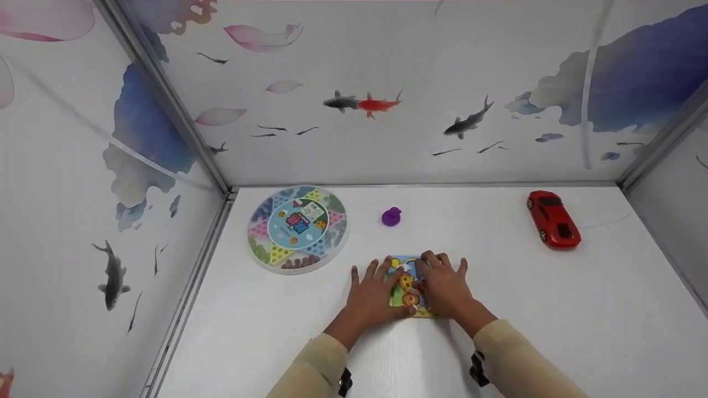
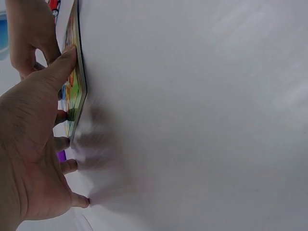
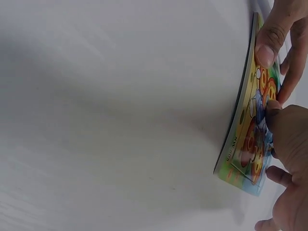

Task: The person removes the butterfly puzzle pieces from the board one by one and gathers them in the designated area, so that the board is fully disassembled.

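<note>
A thin, flat cartoon picture board (image 1: 409,283), looking like a child's puzzle, lies on the table between both hands. My left hand (image 1: 371,298) rests over its left side with fingers spread. The left thumb (image 2: 70,57) presses on the front edge, and some fingertips touch the far left part while the outer ones touch the table. From the other side my right hand (image 1: 447,287) presses on the right part of the picture. Its thumb (image 3: 273,109) touches the printed surface, and its other fingers reach past the board's right side. Much of that side is hidden under this hand.
A round Chinese checkers set (image 1: 298,224) lies at the back left. Beyond the board stands a small purple toy duck (image 1: 391,216). A red toy car (image 1: 553,220) is at the back right. Printed wall panels (image 1: 354,155) enclose the white table (image 1: 249,331).
</note>
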The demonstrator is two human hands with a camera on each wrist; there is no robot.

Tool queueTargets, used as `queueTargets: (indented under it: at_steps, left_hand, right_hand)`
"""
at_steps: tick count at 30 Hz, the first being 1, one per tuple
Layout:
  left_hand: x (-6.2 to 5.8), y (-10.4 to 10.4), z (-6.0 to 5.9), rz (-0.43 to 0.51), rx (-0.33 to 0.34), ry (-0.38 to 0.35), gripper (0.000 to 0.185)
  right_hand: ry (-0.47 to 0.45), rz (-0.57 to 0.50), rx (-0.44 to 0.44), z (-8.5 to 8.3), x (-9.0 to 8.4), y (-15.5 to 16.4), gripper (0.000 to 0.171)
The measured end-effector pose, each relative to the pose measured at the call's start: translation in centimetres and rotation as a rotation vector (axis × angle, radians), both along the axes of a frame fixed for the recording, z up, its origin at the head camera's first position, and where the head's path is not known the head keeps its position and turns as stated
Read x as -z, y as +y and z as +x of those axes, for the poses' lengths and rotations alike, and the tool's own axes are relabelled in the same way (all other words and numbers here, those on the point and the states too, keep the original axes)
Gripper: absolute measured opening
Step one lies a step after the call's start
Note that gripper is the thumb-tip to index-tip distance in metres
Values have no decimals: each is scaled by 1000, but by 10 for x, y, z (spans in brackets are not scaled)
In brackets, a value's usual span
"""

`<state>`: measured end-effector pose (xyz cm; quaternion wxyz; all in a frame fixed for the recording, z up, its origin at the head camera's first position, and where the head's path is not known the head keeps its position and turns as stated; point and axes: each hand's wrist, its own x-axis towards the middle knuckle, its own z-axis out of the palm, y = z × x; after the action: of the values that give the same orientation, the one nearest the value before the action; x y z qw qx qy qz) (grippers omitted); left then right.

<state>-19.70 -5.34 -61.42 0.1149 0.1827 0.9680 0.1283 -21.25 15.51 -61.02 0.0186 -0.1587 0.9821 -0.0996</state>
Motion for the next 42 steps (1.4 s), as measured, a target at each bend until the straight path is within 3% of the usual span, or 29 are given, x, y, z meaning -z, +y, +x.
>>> queueTargets:
  at_steps: [17, 25, 42]
  left_hand:
    - [-4, 4, 2, 8, -11, -27, 96]
    - [-3, 6, 3, -3, -18, -26, 97]
    - [-3, 5, 1, -17, -16, -17, 97]
  right_hand:
    - [-16, -71, 50, -14, -9, -7, 50]
    - [-59, -51, 65, -19, -6, -7, 57]
    - [55, -62, 43, -17, -2, -9, 51]
